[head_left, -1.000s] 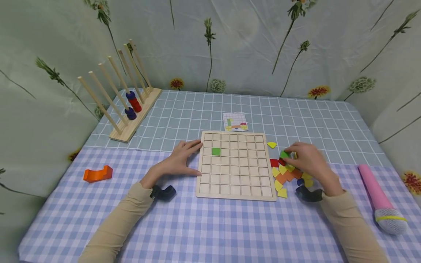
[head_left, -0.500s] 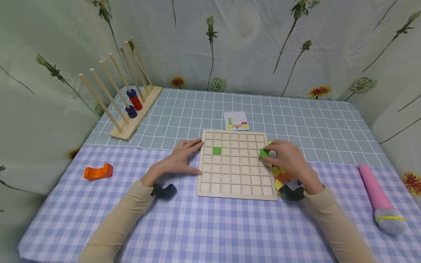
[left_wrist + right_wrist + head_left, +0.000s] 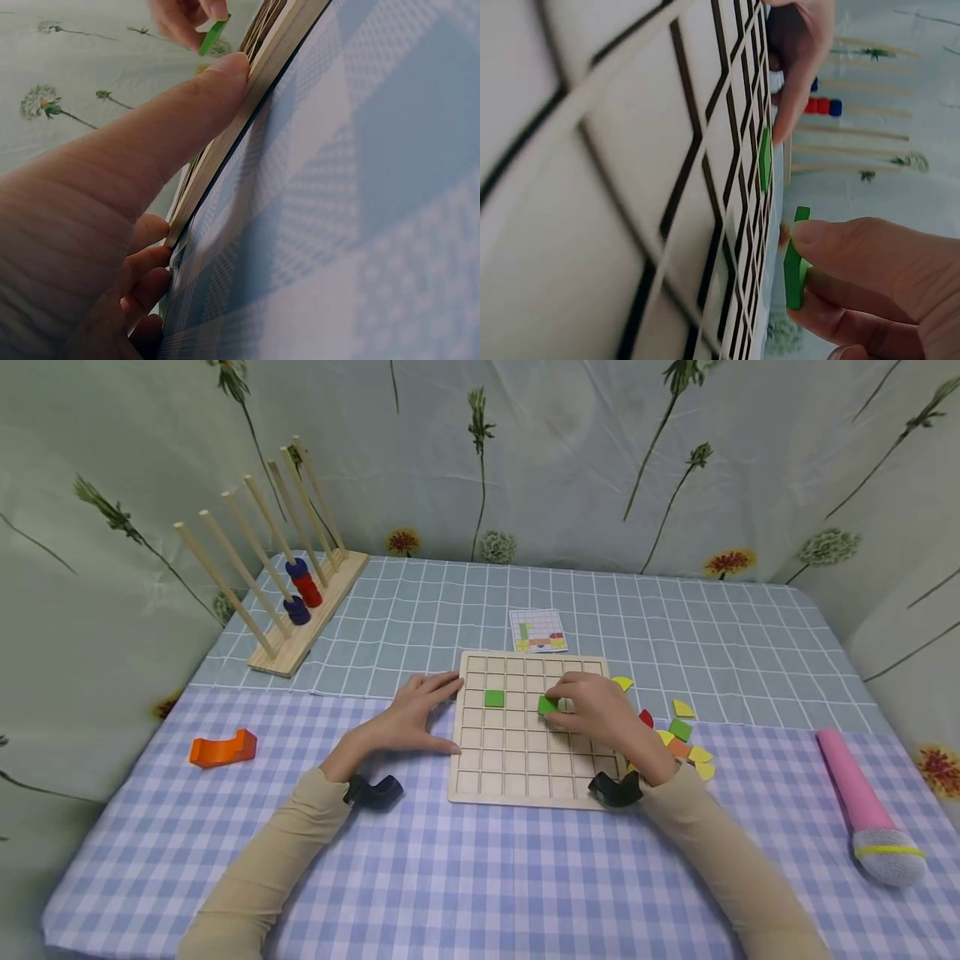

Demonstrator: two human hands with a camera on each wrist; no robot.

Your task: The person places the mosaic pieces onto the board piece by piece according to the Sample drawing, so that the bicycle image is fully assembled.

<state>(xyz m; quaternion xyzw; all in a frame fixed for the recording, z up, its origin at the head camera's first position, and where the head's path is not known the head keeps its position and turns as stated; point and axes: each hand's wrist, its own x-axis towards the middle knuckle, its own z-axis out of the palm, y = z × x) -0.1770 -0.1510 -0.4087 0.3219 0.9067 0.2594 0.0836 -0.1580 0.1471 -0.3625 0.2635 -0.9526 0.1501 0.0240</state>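
Observation:
My right hand (image 3: 596, 710) pinches a green square tile (image 3: 796, 259) between thumb and fingers, held above the wooden grid board (image 3: 517, 768). In the right wrist view a gap shows between this tile and the board. A second green square tile (image 3: 494, 698) lies in a cell toward the board's left side. My left hand (image 3: 411, 718) touches the board's left edge, thumb and fingers spread apart. The thumb (image 3: 187, 112) rests along the wooden rim in the left wrist view. Behind the board lies a small pattern card (image 3: 537, 631) with a coloured grid drawing.
Loose tiles, among them a green one (image 3: 680, 730) and a yellow one (image 3: 682, 708), lie right of the board, partly behind my right forearm. A peg rack (image 3: 322, 610) with rings stands back left. An orange block (image 3: 223, 749) lies left, a pink toy microphone (image 3: 862, 802) right.
My right hand has carried the green tile leftward from the loose pile to above the middle of the board. The left hand has stayed at the board's edge.

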